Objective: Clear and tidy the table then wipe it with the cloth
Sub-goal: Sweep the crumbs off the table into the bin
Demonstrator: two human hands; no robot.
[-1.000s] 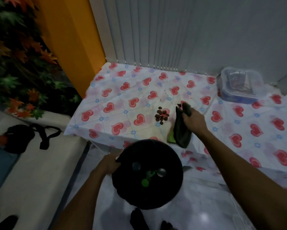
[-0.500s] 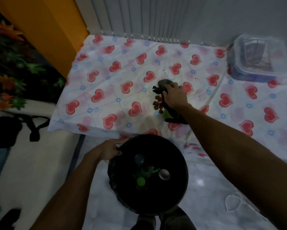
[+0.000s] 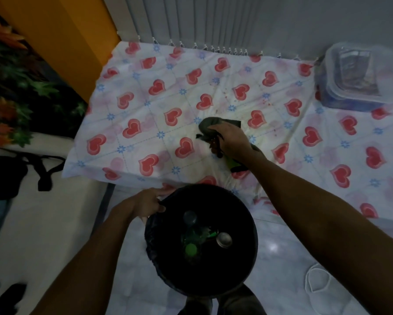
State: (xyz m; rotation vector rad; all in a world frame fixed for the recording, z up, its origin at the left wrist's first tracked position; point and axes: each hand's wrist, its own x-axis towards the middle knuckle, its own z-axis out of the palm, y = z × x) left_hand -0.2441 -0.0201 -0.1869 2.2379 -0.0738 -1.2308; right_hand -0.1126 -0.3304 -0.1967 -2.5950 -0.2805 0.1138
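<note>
The right hand [image 3: 230, 139] presses a dark cloth [image 3: 210, 127] onto the table [image 3: 145, 114], its fingers curled down around the bunched fabric; the cloth bulges out past the knuckles on the far side, and a strip with a green patch trails out from under the wrist toward the near edge. The table is covered with a white sheet printed with red hearts and small blue flowers, and a few tiny reddish specks dot the sheet beyond the cloth. The left hand [image 3: 145, 202] grips the rim of a round black bin [image 3: 243, 258] that sits just below the table's near edge, fingers closed over the bin's dark liner. Inside the bin lie a green bottle cap [image 3: 191, 248], a metal can [image 3: 224, 240] and a clear bottle [image 3: 190, 218]; any labels on them are too dim to read. A clear plastic box [image 3: 359, 76] with a lid stands at the far right corner of the table, well apart from the cloth, and what is inside it shows no readable writing. A black bag [image 3: 4, 176] with straps lies on a pale surface to the left.
</note>
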